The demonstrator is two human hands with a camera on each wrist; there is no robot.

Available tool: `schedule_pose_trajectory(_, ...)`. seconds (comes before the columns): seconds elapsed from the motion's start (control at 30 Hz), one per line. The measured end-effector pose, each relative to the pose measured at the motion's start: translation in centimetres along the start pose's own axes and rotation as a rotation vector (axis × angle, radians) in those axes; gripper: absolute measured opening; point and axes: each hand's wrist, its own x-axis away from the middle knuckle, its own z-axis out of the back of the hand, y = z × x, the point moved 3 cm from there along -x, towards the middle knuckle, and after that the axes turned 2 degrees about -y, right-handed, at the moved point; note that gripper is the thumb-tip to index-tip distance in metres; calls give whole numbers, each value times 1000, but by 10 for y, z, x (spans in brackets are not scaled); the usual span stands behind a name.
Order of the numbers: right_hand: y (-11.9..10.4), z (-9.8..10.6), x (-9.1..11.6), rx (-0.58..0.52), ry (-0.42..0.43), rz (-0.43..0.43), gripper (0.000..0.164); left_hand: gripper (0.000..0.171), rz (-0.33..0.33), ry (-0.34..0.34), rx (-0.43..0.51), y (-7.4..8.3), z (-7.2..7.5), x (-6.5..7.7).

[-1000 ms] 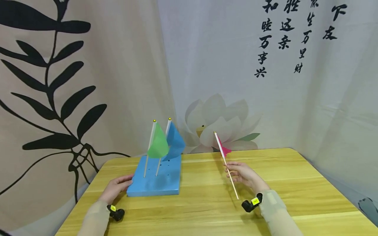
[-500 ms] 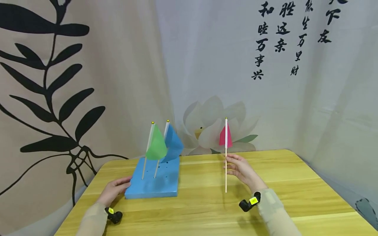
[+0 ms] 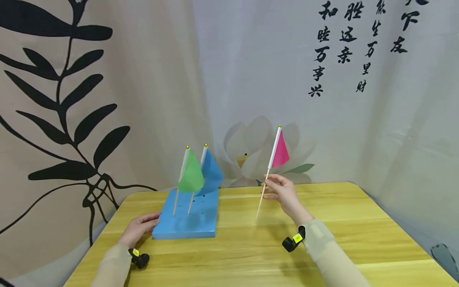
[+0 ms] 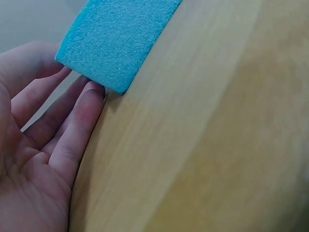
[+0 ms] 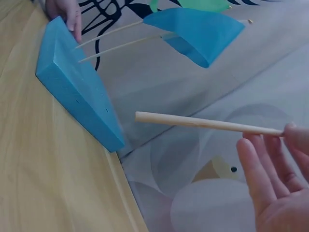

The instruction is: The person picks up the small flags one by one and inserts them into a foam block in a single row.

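Note:
My right hand (image 3: 283, 195) pinches the wooden stick of a small pink flag (image 3: 281, 150) and holds it up over the table, cloth on top, the stick leaning slightly. In the right wrist view the bare lower end of the stick (image 5: 207, 123) points toward a blue foam block (image 5: 72, 79), with a gap between. That foam block (image 3: 201, 227) lies flat, with small holes in its top. A green flag (image 3: 191, 173) and a blue flag (image 3: 212, 171) stand in it. With fingers extended, my left hand (image 4: 43, 130) touches the block's left edge.
The wooden table (image 3: 251, 255) extends in front of me. Behind it hangs a pale curtain (image 3: 150, 99) printed with a dark plant, a lotus and black characters. Each wrist wears a small black camera (image 3: 294, 241).
My right hand has lifted the pink flag and moved slightly left. The stick has turned, its top now leaning right and its lower end pointing left. My left hand stays at the block.

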Motion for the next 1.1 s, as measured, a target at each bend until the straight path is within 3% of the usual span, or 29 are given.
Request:
schedule_pose_trajectory(0.4, 0, -28, -16, 31, -9, 87, 20, 58, -21, 15, -15, -2, -1, 0)
schedule_pose_trajectory(0.77, 9, -42, -26, -9, 41, 151, 18, 56, -46, 11, -40, 0, 1, -2)
schedule_pose_trajectory(1.1, 23, -51, -33, 2, 37, 154, 18, 55, -54, 13, -27, -2, 2, 2)
